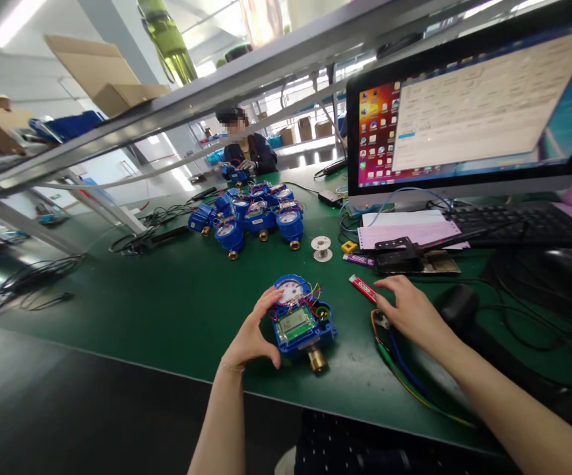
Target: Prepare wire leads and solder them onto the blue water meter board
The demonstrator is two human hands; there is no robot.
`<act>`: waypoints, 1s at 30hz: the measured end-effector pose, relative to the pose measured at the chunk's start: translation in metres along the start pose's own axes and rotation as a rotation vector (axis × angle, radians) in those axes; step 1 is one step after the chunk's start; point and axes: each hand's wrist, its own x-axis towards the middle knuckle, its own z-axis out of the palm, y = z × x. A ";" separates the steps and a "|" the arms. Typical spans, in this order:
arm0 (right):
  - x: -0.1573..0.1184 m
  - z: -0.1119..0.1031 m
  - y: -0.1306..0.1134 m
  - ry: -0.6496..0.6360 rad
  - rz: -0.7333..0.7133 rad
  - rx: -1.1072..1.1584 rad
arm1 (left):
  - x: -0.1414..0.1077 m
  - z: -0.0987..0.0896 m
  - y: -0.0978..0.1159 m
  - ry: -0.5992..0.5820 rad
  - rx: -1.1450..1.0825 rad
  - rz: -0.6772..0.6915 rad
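A blue water meter [306, 333] with an uncovered green circuit board, a small display and a brass fitting lies on the bench before me. My left hand [252, 335] is at its left side, thumb and fingers apart, fingertips against or very near the housing. My right hand [409, 309] hovers low over the bench to the right, thumb and index finger apart. Just beyond those fingertips lies a slim red-and-white case [363, 288]. Beneath the hand is a small connector [381, 320] with green, yellow and blue wires [398, 371]; whether the hand touches it is unclear.
Several blue meters [258, 218] are grouped farther back, near a wire spool [322, 249]. A monitor [474, 112], keyboard [508, 221], papers [409, 227] and black handheld device [464, 307] stand right. Cables [161, 224] lie left. A person [251, 148] sits opposite, below a metal shelf [206, 86].
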 end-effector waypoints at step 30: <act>-0.128 -0.017 -0.053 0.327 -0.590 -0.025 | -0.018 0.115 0.102 0.478 0.634 0.454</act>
